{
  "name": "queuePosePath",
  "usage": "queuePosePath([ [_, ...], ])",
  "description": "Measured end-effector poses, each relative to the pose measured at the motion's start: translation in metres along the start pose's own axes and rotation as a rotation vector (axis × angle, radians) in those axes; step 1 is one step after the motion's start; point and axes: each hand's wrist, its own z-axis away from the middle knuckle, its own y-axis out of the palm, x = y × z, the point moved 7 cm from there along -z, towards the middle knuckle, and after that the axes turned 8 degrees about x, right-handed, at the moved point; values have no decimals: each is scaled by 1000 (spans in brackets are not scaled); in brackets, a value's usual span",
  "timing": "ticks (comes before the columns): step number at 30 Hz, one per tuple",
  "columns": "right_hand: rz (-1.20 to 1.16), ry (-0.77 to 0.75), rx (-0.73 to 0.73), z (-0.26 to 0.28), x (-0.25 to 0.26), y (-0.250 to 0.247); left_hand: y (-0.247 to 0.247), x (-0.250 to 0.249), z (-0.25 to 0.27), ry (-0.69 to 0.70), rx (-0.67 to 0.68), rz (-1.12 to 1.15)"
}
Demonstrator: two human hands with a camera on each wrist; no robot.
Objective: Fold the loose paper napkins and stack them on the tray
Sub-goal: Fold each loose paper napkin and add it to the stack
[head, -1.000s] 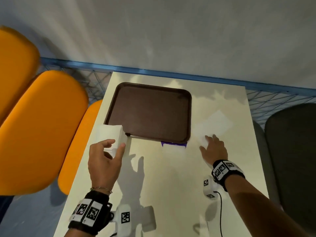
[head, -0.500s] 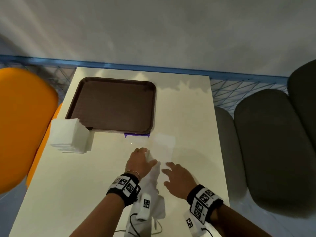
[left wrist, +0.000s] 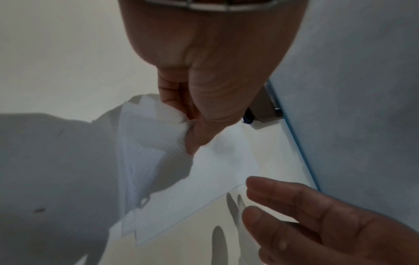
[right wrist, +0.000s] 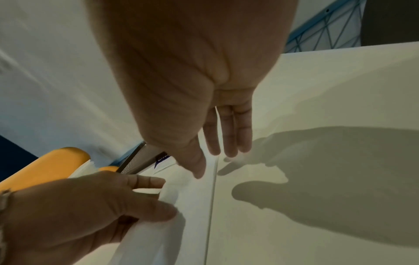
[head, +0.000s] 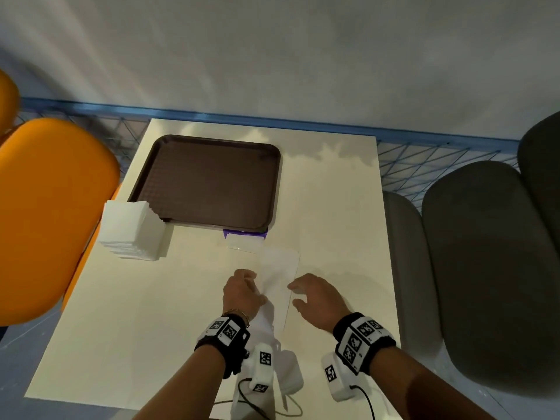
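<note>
A single white napkin [head: 277, 277] lies on the cream table just in front of the brown tray [head: 209, 180], which holds nothing. My left hand [head: 242, 291] pinches the napkin's left edge [left wrist: 158, 125] between thumb and fingers and lifts it off the table. My right hand [head: 315, 298] hovers at the napkin's right edge with straight, spread fingers [right wrist: 226, 132], holding nothing. A thick stack of white napkins [head: 133, 230] stands at the tray's near left corner.
A small clear packet with a purple strip [head: 245, 239] lies against the tray's front edge. Orange chairs [head: 51, 213] stand to the left and grey chairs [head: 485, 268] to the right. A blue wire rail [head: 272, 119] runs behind the table.
My left hand left the napkin stack and came to the middle. My right hand slid the single napkin from the right toward the middle. My left hand now pinches its edge.
</note>
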Motion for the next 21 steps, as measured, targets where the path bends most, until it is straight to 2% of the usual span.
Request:
queuePosePath([
  [10,94,54,17,-17,11,-1,-20,18,10,5,0,18],
  [16,55,63,-15,-19,18,-11,-34,20,16,80,-40,93],
  [21,5,59,-41,-20,24,-17,-42,20,22,60,24,98],
])
